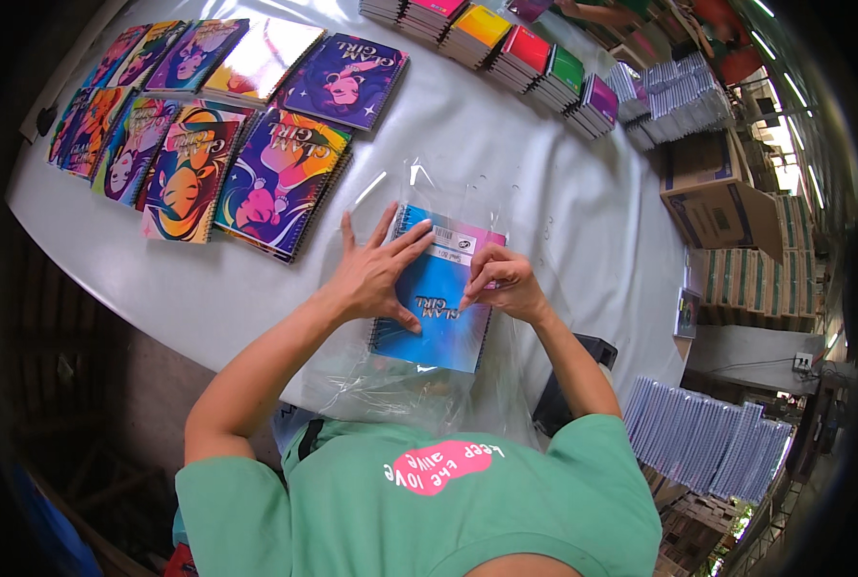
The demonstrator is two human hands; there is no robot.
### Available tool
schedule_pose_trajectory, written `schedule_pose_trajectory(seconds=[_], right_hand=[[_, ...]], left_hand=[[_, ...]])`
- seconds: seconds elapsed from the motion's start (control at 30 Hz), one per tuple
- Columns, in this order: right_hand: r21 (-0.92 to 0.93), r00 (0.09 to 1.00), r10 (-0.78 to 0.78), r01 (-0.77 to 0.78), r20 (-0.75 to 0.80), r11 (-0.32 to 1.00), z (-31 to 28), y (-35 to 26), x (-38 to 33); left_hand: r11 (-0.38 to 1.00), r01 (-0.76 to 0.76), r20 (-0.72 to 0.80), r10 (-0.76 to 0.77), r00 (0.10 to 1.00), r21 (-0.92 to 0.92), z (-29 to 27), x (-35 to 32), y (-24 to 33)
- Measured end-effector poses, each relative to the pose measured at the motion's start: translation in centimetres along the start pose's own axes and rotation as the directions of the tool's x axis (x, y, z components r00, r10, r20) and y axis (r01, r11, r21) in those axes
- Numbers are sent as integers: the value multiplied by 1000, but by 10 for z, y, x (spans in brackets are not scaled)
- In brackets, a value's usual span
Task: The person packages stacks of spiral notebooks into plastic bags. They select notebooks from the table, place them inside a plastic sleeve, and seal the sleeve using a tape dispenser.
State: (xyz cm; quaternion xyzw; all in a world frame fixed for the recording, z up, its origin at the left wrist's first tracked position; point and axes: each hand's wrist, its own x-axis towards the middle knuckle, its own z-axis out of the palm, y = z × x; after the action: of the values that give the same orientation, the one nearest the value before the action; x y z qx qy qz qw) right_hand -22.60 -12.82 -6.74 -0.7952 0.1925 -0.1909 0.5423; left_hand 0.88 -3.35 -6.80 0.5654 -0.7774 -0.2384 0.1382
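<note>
A blue and pink spiral-bound notebook [429,288] lies in front of me on the table, among clear plastic film [410,394]. Across its far part runs a white printed label [453,244]. My left hand [379,267] rests flat on the notebook's left side, fingers spread. Over its right side, my right hand [504,282] is closed, thumb and fingers pinched together. What they pinch, if anything, is too small to make out.
Colourful notebooks [285,178] lie in overlapping rows at the far left. Several stacks of notebooks [525,58] line the far edge. On the right are an open cardboard box [713,192], wrapped piles [679,96] and a long row of bundled notebooks [703,433].
</note>
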Motion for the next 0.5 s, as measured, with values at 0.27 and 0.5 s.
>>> schedule_pose_trajectory(seconds=[0.27, 0.5], right_hand=[[-72, 993, 78, -85, -89, 994, 38, 8, 6], [-390, 990, -48, -7, -131, 921, 53, -19, 15]], left_hand=[[999, -32, 25, 32, 999, 9, 15, 19, 8], [809, -227, -415, -23, 910, -543, 66, 25, -32]])
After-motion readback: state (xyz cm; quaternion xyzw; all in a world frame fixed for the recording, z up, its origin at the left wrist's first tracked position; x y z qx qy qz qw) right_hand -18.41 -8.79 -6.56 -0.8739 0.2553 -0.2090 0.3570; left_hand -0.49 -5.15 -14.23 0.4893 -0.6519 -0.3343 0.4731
